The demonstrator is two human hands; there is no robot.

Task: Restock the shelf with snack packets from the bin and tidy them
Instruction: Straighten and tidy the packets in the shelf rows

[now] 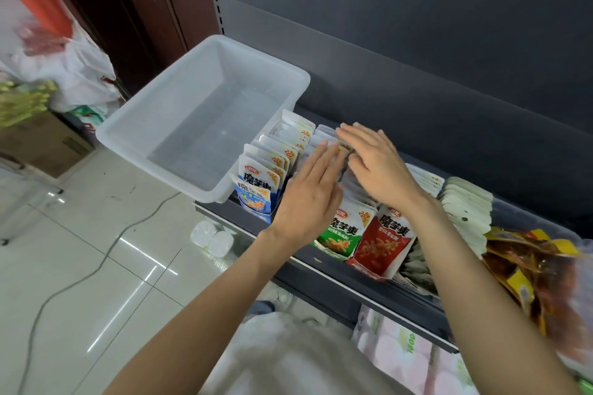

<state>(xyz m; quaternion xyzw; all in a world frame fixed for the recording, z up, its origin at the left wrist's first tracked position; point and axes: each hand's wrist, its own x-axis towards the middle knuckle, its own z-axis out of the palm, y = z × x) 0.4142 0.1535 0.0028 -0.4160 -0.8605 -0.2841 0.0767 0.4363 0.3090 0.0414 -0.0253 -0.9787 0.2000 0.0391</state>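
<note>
A clear plastic bin (167,125) sits on the left end of the dark shelf (353,285) and holds nothing. Right of it stand rows of snack packets: blue ones (256,189), green ones (345,234) and red ones (383,244), each row in a display box. My left hand (309,196) lies flat with straight fingers on the tops of the green row. My right hand (377,163) rests flat over the tops of the green and red rows. The fingertips of both hands nearly meet above the packets.
White packets (465,212) and loose brown-yellow packets (529,269) fill the shelf to the right. A grey back panel (417,42) rises behind. Below the shelf are white rolls (211,237); a cable (96,269) crosses the tiled floor. Bags and a cardboard box (41,141) stand at left.
</note>
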